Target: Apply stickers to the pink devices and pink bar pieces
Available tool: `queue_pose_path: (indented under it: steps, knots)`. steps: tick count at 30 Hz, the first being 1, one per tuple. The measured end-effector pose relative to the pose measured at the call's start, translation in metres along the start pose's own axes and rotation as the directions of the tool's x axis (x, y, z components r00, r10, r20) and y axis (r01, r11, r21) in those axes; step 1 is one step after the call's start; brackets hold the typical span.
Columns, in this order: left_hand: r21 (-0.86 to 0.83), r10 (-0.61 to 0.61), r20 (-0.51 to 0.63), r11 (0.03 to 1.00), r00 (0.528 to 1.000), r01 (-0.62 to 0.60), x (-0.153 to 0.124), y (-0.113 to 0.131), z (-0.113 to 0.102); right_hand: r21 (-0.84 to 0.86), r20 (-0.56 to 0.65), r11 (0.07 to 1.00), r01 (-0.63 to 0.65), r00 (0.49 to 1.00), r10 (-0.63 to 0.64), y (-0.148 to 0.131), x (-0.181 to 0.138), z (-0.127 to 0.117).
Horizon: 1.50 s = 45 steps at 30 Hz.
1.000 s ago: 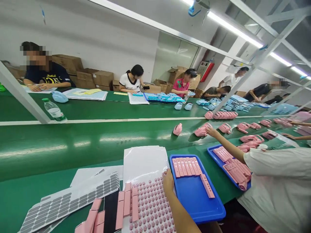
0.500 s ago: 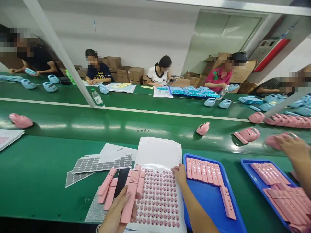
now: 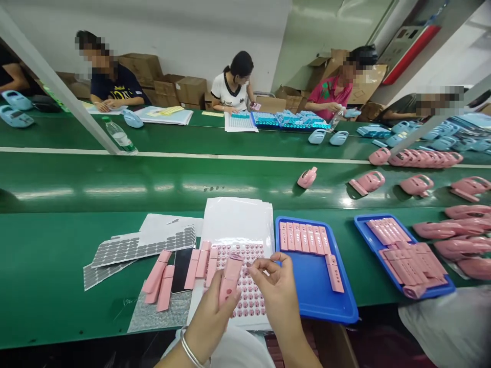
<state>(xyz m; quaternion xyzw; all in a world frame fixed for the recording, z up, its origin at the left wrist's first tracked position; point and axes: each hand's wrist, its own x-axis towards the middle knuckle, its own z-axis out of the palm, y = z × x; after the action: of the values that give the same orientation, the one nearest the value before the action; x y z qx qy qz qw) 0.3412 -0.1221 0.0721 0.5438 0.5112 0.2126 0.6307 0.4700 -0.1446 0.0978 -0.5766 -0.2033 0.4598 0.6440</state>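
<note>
My left hand [image 3: 213, 314] grips a long pink plastic strip [image 3: 230, 276], held upright over a white sheet of small pink round stickers [image 3: 245, 255]. My right hand [image 3: 278, 291] is beside the strip's top end, thumb and fingers pinched close together; what they hold, if anything, is too small to see. Several more pink strips [image 3: 180, 273] lie left of the sticker sheet on the green bench. A blue tray [image 3: 318, 291] to the right holds a row of pink strips [image 3: 305, 237].
Grey sticker sheets [image 3: 141, 246] lie at the left. A second blue tray [image 3: 402, 253] of pink parts and a neighbour's white sleeve [image 3: 448, 327] are at the right. Pink housings [image 3: 368, 181] ride the green belt. Other people sit across the line with blue parts and cartons.
My view has dropped and steadied. My left hand rose into view with a pink strip. My right hand left the sticker sheet's edge and came up to the strip.
</note>
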Motion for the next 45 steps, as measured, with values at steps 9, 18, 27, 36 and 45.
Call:
queue_pose_path:
  steps: [9,18,27,36,45]
  knots:
    - [-0.025,0.085,0.157,0.996,0.984,-0.082,-0.007,0.005,0.005,-0.058,-0.037,0.998,0.012,0.999,-0.014,-0.001,-0.006,0.009]
    - [-0.002,0.042,0.191,0.999,0.981,-0.043,-0.005,0.003,0.001,-0.156,0.015,0.987,0.03,0.999,-0.028,-0.004,-0.005,0.008]
    - [-0.058,0.064,0.224,0.997,0.973,-0.052,-0.002,0.006,0.0,-0.233,0.047,0.97,0.06,0.998,-0.051,-0.011,-0.002,0.006]
    - [-0.076,0.072,0.204,0.995,0.976,-0.058,-0.002,0.006,0.0,-0.33,0.05,0.939,0.099,0.995,-0.087,-0.012,-0.002,0.006]
    - [-0.256,-0.105,0.151,0.956,0.983,0.142,0.007,-0.011,0.007,-0.329,-0.071,0.937,0.117,0.986,-0.148,0.017,0.004,0.003]
